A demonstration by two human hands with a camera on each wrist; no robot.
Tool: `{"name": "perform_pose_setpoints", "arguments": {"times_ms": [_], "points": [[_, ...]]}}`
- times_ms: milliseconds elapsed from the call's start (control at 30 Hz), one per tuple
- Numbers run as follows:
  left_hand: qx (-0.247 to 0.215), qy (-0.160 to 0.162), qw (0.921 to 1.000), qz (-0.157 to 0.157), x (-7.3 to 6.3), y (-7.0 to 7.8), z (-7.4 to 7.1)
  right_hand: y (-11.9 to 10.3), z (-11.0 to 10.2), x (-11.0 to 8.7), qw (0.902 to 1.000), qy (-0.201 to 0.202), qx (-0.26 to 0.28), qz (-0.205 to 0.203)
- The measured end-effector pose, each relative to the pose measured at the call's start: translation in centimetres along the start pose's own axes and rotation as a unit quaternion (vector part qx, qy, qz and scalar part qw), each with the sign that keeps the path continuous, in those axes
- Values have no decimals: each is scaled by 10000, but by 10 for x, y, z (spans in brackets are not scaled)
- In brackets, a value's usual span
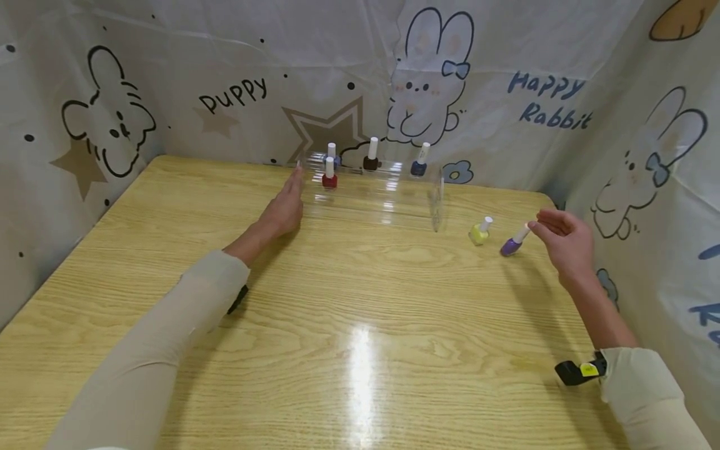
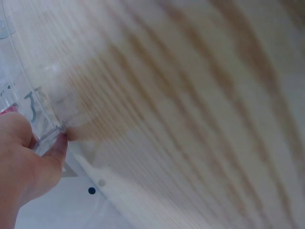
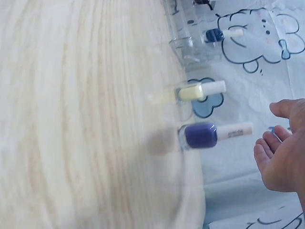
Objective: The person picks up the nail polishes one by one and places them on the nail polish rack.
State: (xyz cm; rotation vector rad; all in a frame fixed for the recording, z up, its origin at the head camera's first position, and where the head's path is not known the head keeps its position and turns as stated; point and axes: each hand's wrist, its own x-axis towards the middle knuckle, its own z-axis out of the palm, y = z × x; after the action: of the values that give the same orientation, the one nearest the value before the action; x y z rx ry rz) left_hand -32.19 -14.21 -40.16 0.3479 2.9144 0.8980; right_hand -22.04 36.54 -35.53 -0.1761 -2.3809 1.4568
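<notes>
My left hand (image 1: pixel 284 209) grips the left end of a clear stepped rack (image 1: pixel 388 209) at the table's back; the left wrist view shows its fingers (image 2: pixel 58 150) at the rack's corner. On the rack stand nail polish bottles with white caps: a red one (image 1: pixel 329 180) on a lower step, and behind it a blue one (image 1: pixel 332 156), a dark one (image 1: pixel 370 161) and a navy one (image 1: pixel 419 166). Just beyond the cap of a purple nail polish bottle (image 3: pixel 201 135) is my right hand (image 3: pixel 286 152), fingers loosely bent, holding nothing. Beside it stands a yellow nail polish bottle (image 1: pixel 479 234).
The wood-grain table (image 1: pixel 349 294) fills the foreground. Behind it and along both sides hangs a pale cloth (image 1: pixel 236 37) printed with rabbits, a puppy and stars. The purple and yellow bottles stand to the right of the rack.
</notes>
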Motion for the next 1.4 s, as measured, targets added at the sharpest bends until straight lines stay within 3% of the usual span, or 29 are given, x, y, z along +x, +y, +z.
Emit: {"name": "perform_pose_setpoints", "arguments": {"times_ms": [267,500,633,867,1133,1400], "points": [[-16,4,10000,-89,1,2,1,26,-9,-2,9977,-317,-17,596],[124,41,9999,-25,2,1,1,45,-9,1,9924,-793,-785,518],[106,30,9999,9,2,1,1,52,-10,3,9892,-1048,-926,439],[65,53,10000,51,2,0,1,56,-7,7,9852,-1353,-883,577],[3,-19,10000,35,2,0,1,60,5,12,9779,-1388,-1352,789],[95,-36,9999,41,2,0,0,57,12,13,9757,-1566,-1360,703]]}}
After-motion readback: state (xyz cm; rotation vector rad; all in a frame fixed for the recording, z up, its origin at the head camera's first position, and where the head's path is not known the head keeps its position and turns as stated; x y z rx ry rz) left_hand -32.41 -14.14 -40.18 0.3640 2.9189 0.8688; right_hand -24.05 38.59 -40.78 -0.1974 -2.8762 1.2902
